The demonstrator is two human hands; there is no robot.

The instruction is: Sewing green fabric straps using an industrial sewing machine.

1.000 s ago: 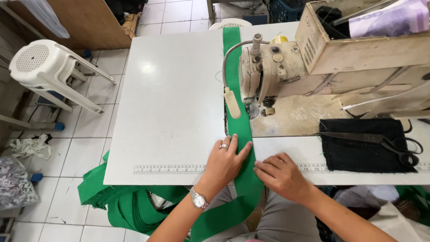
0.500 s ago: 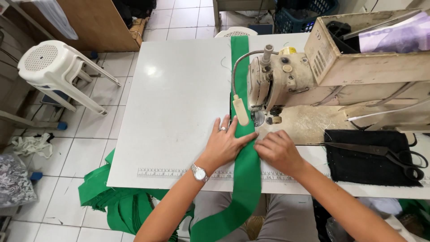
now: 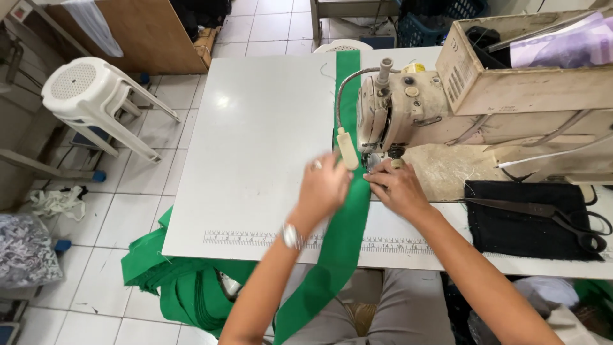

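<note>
head view shows my left hand (image 3: 324,186) pressed flat, fingers spread, on the long green fabric strip (image 3: 347,220) that runs across the white sewing table (image 3: 255,147), while my right hand (image 3: 397,187) rests beside it with fingertips curled at the foot of the worn cream sewing machine (image 3: 399,112). to do this well i judge both hands should keep the strip straight and fingertips clear of the needle. my left hand is motion-blurred, the needle is hidden, and the strip's end falls out of sight below the table edge.
</note>
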